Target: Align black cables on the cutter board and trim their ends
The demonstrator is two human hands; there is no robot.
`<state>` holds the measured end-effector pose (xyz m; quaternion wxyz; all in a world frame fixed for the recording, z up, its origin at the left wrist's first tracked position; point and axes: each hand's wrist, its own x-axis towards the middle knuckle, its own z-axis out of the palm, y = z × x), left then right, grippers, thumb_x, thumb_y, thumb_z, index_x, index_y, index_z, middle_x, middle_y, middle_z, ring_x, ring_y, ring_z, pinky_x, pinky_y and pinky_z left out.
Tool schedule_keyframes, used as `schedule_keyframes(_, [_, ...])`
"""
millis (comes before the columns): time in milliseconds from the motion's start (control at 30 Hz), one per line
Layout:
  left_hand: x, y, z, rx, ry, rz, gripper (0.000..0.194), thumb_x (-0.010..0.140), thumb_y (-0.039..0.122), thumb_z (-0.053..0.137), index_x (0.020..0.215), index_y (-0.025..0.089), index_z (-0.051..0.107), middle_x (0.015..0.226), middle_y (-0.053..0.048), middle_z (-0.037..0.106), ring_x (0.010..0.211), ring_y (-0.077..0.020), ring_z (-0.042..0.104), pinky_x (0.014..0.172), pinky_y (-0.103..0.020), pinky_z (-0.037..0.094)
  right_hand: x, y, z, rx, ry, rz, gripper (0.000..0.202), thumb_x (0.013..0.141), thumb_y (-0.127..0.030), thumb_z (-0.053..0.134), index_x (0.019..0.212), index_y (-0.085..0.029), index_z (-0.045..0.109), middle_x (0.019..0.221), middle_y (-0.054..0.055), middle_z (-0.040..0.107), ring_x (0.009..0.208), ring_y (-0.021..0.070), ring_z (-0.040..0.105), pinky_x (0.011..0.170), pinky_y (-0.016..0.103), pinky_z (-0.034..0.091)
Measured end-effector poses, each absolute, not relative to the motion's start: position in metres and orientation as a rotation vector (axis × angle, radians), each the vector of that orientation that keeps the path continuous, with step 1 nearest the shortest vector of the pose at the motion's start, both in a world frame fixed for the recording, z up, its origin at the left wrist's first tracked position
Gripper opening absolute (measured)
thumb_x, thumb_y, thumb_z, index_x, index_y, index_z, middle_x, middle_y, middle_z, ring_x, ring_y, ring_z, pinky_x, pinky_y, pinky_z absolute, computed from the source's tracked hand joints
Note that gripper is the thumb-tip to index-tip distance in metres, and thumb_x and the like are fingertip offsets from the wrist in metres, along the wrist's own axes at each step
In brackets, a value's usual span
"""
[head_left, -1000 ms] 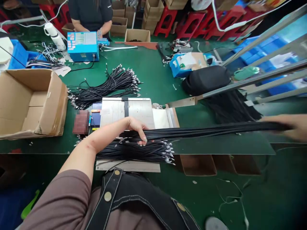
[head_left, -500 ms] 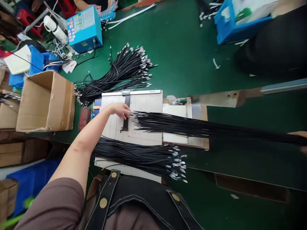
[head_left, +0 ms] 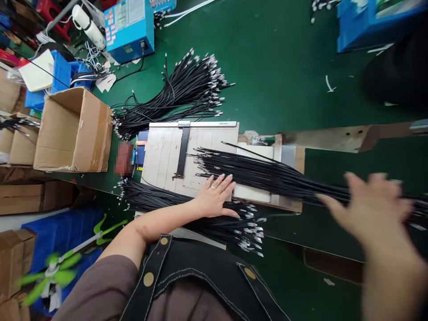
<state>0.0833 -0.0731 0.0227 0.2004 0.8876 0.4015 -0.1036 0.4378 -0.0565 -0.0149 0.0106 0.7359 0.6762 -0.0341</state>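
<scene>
A long bundle of black cables [head_left: 261,171] with silvery tips lies across the paper cutter board [head_left: 163,156] and stretches right. My left hand [head_left: 216,196], fingers spread and palm down, rests between that bundle and a second cable bundle [head_left: 157,196] nearest my body, touching the cables there. My right hand [head_left: 371,205], blurred, is spread over the right part of the long bundle, thumb and fingers apart. The cutter's black arm [head_left: 183,151] stands left of the cable tips. A third pile of black cables [head_left: 174,91] fans out behind the board.
An open cardboard box [head_left: 92,133] stands at the left, with a blue device [head_left: 129,31] behind it. The cutter's long metal blade [head_left: 327,138] extends right. At the upper right are a blue bin [head_left: 354,29] and a dark blurred shape. A green fan [head_left: 51,272] is at lower left.
My left hand has moved from the cable tips toward my body and spread. My right hand has come in from the right edge and opened over the bundle. The view has shifted slightly.
</scene>
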Motion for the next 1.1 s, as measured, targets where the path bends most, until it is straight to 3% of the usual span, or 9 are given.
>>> schedule_keyframes(67, [0.08, -0.069, 0.019, 2.501, 1.133, -0.296, 0.102, 0.088, 0.079, 0.039, 0.16, 0.009, 0.021, 0.168, -0.014, 0.014, 0.156, -0.0316, 0.013, 0.126, -0.05, 0.01, 0.366, -0.064, -0.005, 2.15, 2.346, -0.4, 0.079, 0.095, -0.06, 0.019, 0.148, -0.007, 0.045, 0.155, 0.028, 0.036, 0.145, 0.0389, 0.033, 0.106, 0.06, 0.038])
schedule_keyframes(133, [0.072, -0.062, 0.017, 2.529, 1.114, -0.308, 0.1, 0.089, 0.078, 0.038, 0.16, 0.011, 0.021, 0.168, -0.012, 0.017, 0.156, -0.0289, 0.013, 0.127, -0.046, 0.01, 0.299, -0.06, -0.002, 1.88, 2.54, -0.563, 0.065, 0.098, -0.05, 0.025, 0.152, -0.02, 0.043, 0.161, 0.017, 0.032, 0.148, 0.0357, 0.027, 0.113, 0.064, 0.03])
schedule_keyframes(200, [0.06, -0.056, 0.017, 2.541, 1.122, -0.339, 0.098, 0.09, 0.077, 0.036, 0.16, 0.011, 0.022, 0.168, -0.011, 0.019, 0.156, -0.0265, 0.015, 0.127, -0.043, 0.01, 0.253, -0.046, -0.006, 1.774, 2.589, -0.609, 0.06, 0.099, -0.048, 0.028, 0.153, -0.024, 0.042, 0.162, 0.012, 0.033, 0.149, 0.0349, 0.026, 0.114, 0.068, 0.025])
schedule_keyframes(400, [0.002, -0.053, 0.02, 2.502, 1.293, -0.473, 0.087, 0.095, 0.071, 0.036, 0.161, 0.017, 0.018, 0.168, -0.008, 0.021, 0.155, -0.026, 0.02, 0.126, -0.052, 0.011, 0.225, -0.016, -0.025, 1.974, 2.533, -0.448, 0.068, 0.099, -0.05, 0.032, 0.157, -0.015, 0.032, 0.164, 0.018, 0.024, 0.15, 0.0386, 0.019, 0.114, 0.072, 0.016])
schedule_keyframes(567, [-0.016, -0.061, 0.019, 2.457, 1.524, -0.444, 0.097, 0.088, 0.077, 0.044, 0.16, 0.016, 0.024, 0.169, -0.014, 0.014, 0.156, -0.0353, 0.012, 0.123, -0.062, 0.014, 0.204, -0.035, -0.022, 2.071, 2.564, -0.388, 0.072, 0.1, -0.054, 0.03, 0.154, -0.008, 0.035, 0.162, 0.023, 0.027, 0.149, 0.0377, 0.021, 0.116, 0.068, 0.015])
schedule_keyframes(667, [-0.017, -0.061, 0.019, 2.424, 1.61, -0.408, 0.097, 0.088, 0.076, 0.043, 0.16, 0.013, 0.025, 0.169, -0.013, 0.014, 0.156, -0.0346, 0.011, 0.124, -0.061, 0.012, 0.193, -0.047, -0.023, 2.015, 2.608, -0.385, 0.069, 0.101, -0.054, 0.028, 0.15, -0.008, 0.043, 0.158, 0.022, 0.037, 0.147, 0.035, 0.028, 0.117, 0.064, 0.018])
schedule_keyframes(867, [-0.028, -0.051, 0.019, 2.412, 1.551, -0.348, 0.096, 0.089, 0.074, 0.043, 0.16, 0.013, 0.022, 0.169, -0.014, 0.014, 0.156, -0.0352, 0.01, 0.123, -0.064, 0.01, 0.182, -0.066, -0.026, 2.063, 2.497, -0.36, 0.067, 0.102, -0.052, 0.026, 0.15, -0.008, 0.042, 0.156, 0.02, 0.041, 0.145, 0.0333, 0.034, 0.117, 0.062, 0.024])
schedule_keyframes(1100, [-0.019, -0.049, 0.01, 2.41, 1.429, -0.252, 0.097, 0.09, 0.073, 0.043, 0.158, 0.007, 0.026, 0.167, -0.017, 0.019, 0.156, -0.0354, 0.012, 0.124, -0.062, 0.009, 0.164, -0.07, -0.021, 2.176, 2.385, -0.306, 0.072, 0.1, -0.054, 0.026, 0.152, -0.006, 0.039, 0.157, 0.024, 0.037, 0.144, 0.0391, 0.033, 0.113, 0.07, 0.023])
